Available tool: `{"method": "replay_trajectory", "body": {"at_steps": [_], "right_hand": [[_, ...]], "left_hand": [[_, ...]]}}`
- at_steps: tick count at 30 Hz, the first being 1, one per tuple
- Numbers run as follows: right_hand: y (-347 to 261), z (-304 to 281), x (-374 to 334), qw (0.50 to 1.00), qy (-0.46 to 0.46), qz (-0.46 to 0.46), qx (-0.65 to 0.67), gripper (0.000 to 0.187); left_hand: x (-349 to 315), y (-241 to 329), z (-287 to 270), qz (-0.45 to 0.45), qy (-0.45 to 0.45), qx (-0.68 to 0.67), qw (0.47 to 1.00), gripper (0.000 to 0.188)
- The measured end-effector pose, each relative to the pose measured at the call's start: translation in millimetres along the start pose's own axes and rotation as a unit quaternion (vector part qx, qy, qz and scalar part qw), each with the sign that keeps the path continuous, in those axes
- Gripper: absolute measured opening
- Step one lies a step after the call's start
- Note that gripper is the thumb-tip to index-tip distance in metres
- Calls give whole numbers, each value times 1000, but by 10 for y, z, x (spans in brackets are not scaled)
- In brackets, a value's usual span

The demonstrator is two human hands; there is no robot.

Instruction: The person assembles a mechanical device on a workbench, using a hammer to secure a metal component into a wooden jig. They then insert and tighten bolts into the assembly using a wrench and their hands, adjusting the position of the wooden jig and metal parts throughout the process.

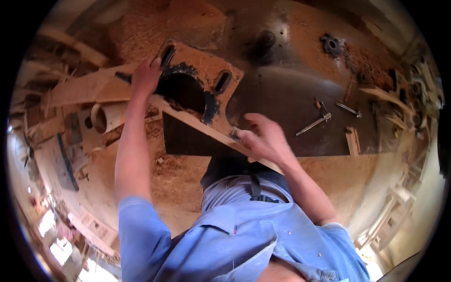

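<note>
My left hand [146, 75] is up at about ten o'clock, arm stretched out straight. Its fingers are curled over the far end of a long, thin wooden strip [206, 129], right where the strip meets the corner of a rusty metal guard plate [202, 70]. They look closed around the wood, though the fingertips themselves are hidden behind the strip and the plate's edge.

My right hand [265, 138] sits just right of centre. Its fingers are loosely spread and laid flat on top of the near end of the same strip, pressing down on it rather than pinching it.

The strip runs on a slant from ten o'clock down to around five o'clock, lying across the front edge of the dark metal surface [291, 94] of the machine. The guard plate has a big round opening [181, 91] and two oval slots, and the strip passes just along the lower side of that opening.

Out on the surface at two o'clock lie a metal wrench-like tool [314, 124] and a smaller metal tool [348, 109], well apart from my hands, with a small wood block [351, 140] near the surface's edge at three o'clock. Sawdust [150, 28] is heaped at eleven o'clock. My blue shirt [235, 230] fills six o'clock.
</note>
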State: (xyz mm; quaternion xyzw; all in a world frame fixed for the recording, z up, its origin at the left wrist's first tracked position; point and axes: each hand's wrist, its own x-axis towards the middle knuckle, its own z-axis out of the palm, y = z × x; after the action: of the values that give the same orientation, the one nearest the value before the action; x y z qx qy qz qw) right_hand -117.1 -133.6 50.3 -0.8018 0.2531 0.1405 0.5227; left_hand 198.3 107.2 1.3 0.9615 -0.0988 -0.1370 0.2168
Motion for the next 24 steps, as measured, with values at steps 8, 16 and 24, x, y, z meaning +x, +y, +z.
{"method": "replay_trajectory", "body": {"at_steps": [8,16,24], "right_hand": [[-271,742,164,994,83,-24,-66,46],[-35,472,-195,998,5,11,-69,41],[202,463,-55,992,-2,-70,-102,37]], "left_hand": [[75,-117,-47,28,18,85,996,66],[-813,-250,-21,89,64,126,986,58],[-1018,-343,110,-5,-5,83,997,36]]}}
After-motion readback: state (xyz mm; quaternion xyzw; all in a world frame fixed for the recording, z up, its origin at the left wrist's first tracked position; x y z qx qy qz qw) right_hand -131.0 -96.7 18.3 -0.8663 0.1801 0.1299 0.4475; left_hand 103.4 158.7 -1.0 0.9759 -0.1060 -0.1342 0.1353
